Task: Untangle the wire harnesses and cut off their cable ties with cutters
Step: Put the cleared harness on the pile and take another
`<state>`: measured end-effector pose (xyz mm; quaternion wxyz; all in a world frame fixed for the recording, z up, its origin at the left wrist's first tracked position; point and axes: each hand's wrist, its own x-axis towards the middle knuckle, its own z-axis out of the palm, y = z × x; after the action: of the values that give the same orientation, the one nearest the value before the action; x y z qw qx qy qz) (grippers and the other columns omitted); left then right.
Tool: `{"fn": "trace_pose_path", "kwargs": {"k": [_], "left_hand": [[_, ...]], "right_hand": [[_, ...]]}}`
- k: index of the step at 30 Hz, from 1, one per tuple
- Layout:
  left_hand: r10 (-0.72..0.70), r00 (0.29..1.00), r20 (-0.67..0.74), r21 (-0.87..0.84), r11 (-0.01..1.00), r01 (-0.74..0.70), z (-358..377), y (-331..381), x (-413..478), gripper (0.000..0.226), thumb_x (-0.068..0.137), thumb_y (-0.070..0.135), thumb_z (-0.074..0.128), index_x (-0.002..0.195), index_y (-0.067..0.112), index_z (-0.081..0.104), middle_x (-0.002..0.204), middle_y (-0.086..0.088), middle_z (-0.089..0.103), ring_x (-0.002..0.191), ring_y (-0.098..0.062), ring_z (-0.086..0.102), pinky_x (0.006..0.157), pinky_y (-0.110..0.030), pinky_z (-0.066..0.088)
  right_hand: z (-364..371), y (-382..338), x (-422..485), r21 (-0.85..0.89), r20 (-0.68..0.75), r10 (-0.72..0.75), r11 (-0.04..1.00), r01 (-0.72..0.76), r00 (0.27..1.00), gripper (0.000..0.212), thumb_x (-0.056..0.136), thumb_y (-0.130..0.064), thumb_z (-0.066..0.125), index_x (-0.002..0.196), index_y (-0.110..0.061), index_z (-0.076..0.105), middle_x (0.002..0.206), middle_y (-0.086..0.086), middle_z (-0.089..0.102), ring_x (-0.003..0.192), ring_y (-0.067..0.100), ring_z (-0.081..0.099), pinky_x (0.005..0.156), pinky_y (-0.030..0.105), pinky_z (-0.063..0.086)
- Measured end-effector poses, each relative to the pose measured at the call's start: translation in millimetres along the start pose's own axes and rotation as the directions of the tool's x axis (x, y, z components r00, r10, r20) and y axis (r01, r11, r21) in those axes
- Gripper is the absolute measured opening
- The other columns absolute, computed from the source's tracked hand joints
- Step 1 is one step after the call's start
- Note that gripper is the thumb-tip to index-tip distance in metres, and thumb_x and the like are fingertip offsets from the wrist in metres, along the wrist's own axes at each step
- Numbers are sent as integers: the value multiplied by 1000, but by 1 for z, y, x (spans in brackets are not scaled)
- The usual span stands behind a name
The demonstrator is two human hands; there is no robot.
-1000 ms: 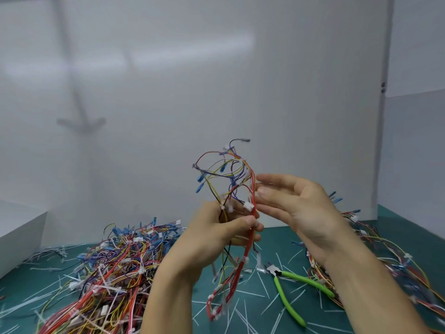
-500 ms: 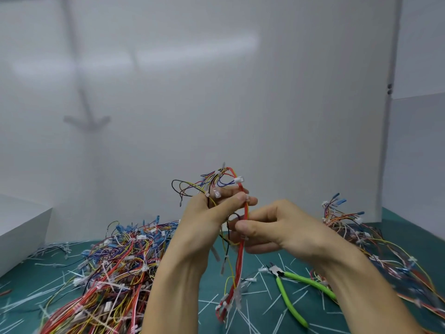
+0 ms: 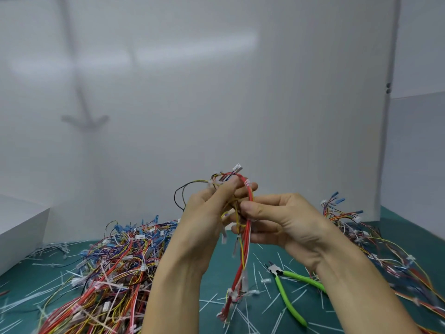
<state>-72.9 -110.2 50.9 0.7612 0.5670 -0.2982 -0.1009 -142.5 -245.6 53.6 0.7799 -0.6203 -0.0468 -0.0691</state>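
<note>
While the tangled pile of harnesses (image 3: pixel 108 273) lies on the green mat (image 3: pixel 220 278), my left hand (image 3: pixel 204 227) grips one wire harness (image 3: pixel 242 263) above it, my right hand (image 3: pixel 284 225) pinches its wires, and the green-handled cutters (image 3: pixel 290 302) lie below my right wrist.

Between the left hand (image 3: pixel 207 222) and right hand (image 3: pixel 281 222), curled fingers cover the middle of the wire harness (image 3: pixel 243 256); its hanging lower end is blurred. One green handle of the cutters (image 3: pixel 290 301) passes behind the right wrist. The left harness pile (image 3: pixel 108 273) runs off the bottom edge, and the right forearm hides part of the right harness pile (image 3: pixel 385 256).
</note>
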Motion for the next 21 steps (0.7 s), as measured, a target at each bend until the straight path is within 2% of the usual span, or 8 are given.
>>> {"fn": "trace_pose_path", "kwargs": {"k": [3,5,8,10,13,15,18,21], "left_hand": [[7,996,94,47,999,-11,-8,0,-3,39,80,52,68,103,21,78,109,-6,75,98,-19,70,82,-29,56],[-26,983,181,117,993,5,-15,-1,-7,42,81,55,70,106,22,77,109,-5,75,101,-18,72,79,-24,57],[-139,930,341,305,952,30,-23,-2,-11,35,85,41,70,113,19,73,113,-3,74,105,-21,71,80,-23,57],[-240,894,379,437,898,55,-24,-6,-11,28,82,28,76,109,19,75,108,-2,76,103,-20,72,78,-21,55],[-319,878,357,614,789,37,-26,-14,-7,20,82,17,79,102,15,78,95,2,78,92,-13,73,79,-17,52],[-343,885,314,674,737,46,-30,-19,-5,15,83,13,77,98,14,79,86,2,77,82,-6,69,77,-16,51],[-362,906,219,709,697,107,-42,-24,-5,14,85,12,75,97,16,79,93,-2,78,87,-9,70,85,-19,52],[-327,939,105,681,712,172,-50,-28,-6,11,89,13,71,95,18,79,95,-4,77,81,-9,67,80,-22,51]], "right_hand": [[-4,-4,1,81,-90,-45,995,52,995,30,67,-17,74,91,1,78,92,18,76,73,24,74,66,32,63],[-7,-6,1,130,-142,-81,987,99,987,28,69,-16,73,92,0,78,92,18,76,73,23,74,64,30,62],[-10,-8,1,206,-210,-117,965,161,971,26,74,-14,70,94,2,75,92,19,76,71,23,75,59,28,60],[-11,-8,2,225,-251,-135,955,194,959,28,75,-15,69,98,1,74,94,18,76,73,22,75,61,29,61],[-15,-10,2,258,-295,-172,933,251,940,30,74,-16,69,99,-1,73,91,14,77,73,20,75,61,27,61],[-18,-12,1,281,-318,-191,917,284,929,28,74,-17,69,98,-3,73,90,13,77,73,18,75,59,26,59],[-23,-14,0,313,-339,-211,894,321,917,25,78,-17,68,99,-4,73,89,10,77,73,17,74,58,25,59],[-26,-16,-1,356,-357,-222,866,351,907,18,85,-14,65,99,-6,73,89,9,77,74,16,75,59,25,59]]}}
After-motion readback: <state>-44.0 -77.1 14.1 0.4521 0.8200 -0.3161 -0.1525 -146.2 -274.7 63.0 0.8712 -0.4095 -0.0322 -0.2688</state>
